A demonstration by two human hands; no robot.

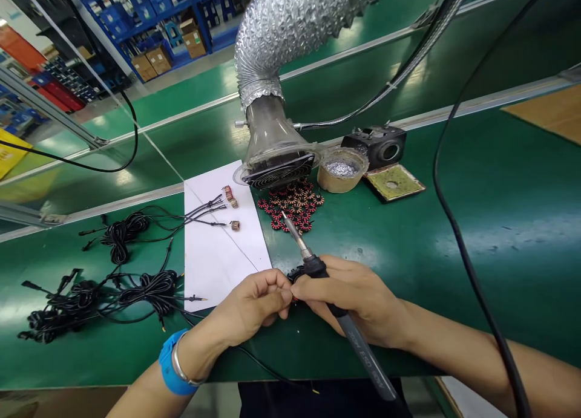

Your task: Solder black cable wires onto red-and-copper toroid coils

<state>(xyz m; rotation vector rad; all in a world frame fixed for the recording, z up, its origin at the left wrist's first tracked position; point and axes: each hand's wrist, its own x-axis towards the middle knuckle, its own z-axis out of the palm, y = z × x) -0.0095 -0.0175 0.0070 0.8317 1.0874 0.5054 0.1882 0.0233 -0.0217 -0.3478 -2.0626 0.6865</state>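
Observation:
My right hand (358,294) is closed around a soldering iron (338,312), its metal tip pointing up and away over the bench. The thumb and forefinger of that hand meet the pinched fingertips of my left hand (256,303). A small black and reddish bit shows where the fingertips meet, mostly hidden, so I cannot tell what it is. A thin pale strand runs down from the upper left towards my left hand. Beyond the iron's tip lies a pile of red-and-black wound ring coils (297,206). A white sheet (227,254) carries cable ends and a few small coils (230,197).
Bundled black cables (145,291) lie at the left. A fume extractor hood (276,146) hangs over the coils. Behind them stand a tub of silvery material (342,170), a black iron holder (381,146) and a yellow sponge tray (394,184). A black cord (454,224) hangs at the right.

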